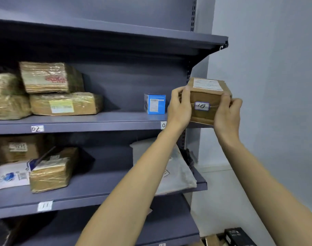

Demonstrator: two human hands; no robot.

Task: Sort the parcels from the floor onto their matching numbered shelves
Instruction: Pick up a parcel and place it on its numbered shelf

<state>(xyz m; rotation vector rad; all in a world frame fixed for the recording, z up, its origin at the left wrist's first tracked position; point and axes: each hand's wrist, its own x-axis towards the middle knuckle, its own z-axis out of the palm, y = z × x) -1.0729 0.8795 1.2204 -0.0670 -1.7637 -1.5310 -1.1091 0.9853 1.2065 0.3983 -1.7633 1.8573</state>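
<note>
One grey rack, four shelves showing. About eight parcels sit shelved, mostly left, leaving bare board mid-shelf. One box marked 10 hangs off the rack's right end, left hand and right hand gripping its sides.

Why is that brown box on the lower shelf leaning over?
The taped brown box on the shelf marked 11 sits tilted, propped on the white box beside it instead of lying flat. Higher up, another taped box sits crooked on the pile. Nothing looks torn or spilled.
</note>
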